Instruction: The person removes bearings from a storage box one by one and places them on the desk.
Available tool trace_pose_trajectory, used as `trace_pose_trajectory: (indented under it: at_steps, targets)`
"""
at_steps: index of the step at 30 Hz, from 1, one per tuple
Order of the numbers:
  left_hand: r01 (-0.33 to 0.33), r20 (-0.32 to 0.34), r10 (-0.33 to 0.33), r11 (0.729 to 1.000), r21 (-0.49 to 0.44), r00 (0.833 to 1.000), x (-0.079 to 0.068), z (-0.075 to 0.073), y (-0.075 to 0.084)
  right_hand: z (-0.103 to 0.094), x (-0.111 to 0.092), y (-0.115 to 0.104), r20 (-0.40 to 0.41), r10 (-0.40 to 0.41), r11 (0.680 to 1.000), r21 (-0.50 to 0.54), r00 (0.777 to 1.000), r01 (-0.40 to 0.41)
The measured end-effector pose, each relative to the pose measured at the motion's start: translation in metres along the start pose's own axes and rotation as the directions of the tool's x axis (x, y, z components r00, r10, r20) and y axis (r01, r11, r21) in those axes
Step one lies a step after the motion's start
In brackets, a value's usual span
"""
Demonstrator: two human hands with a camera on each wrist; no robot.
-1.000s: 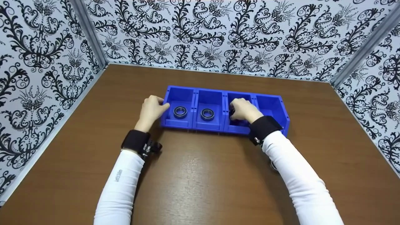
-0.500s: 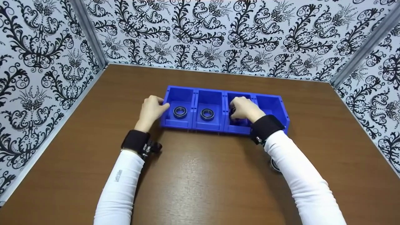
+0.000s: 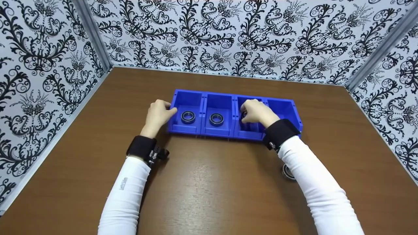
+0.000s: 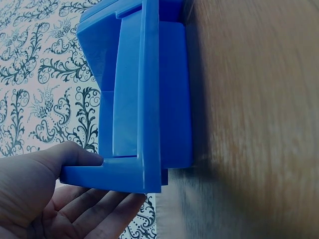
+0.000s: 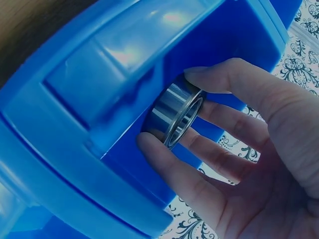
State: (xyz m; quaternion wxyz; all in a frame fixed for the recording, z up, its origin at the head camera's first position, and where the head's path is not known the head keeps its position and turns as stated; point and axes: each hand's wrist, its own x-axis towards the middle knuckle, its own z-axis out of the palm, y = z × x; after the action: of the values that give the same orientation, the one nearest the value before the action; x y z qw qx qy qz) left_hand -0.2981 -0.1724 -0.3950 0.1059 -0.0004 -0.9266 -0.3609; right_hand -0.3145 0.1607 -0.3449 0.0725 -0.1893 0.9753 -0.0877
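Note:
A blue bin [image 3: 218, 131] with compartments in a row stands on the table. My left hand [image 3: 159, 114] grips its left side wall, thumb over the rim and fingers along the outside, as the left wrist view shows. My right hand [image 3: 258, 112] reaches into the third compartment from the left. There it pinches a metal ball bearing [image 5: 175, 110] by its outer rim between thumb and fingers; the bearing looks tilted in the right wrist view. One bearing [image 3: 188, 117] lies flat in the leftmost compartment, and another bearing [image 3: 216, 119] lies in the second.
Another bearing [image 3: 288, 172] lies on the wooden table [image 3: 196, 182], partly hidden by the right sleeve [image 3: 313, 182]. The rightmost compartment [image 3: 281, 110] is partly covered by the right wrist. Patterned panels [image 3: 222, 36] enclose the back and sides.
My right hand has shifted slightly right within the third compartment, still with the bearing. More of the bearing on the table shows beside the sleeve. My left hand has stayed put.

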Motion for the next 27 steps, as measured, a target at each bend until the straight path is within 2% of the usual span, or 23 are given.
trace_pose_trajectory:
  at_steps: [27]
  targets:
    - [0.016, 0.021, -0.016, 1.0, 0.004, 1.0, 0.0, -0.001, 0.001, -0.012, -0.004, -0.001, -0.005, -0.073, 0.997, -0.004, 0.997, 0.073]
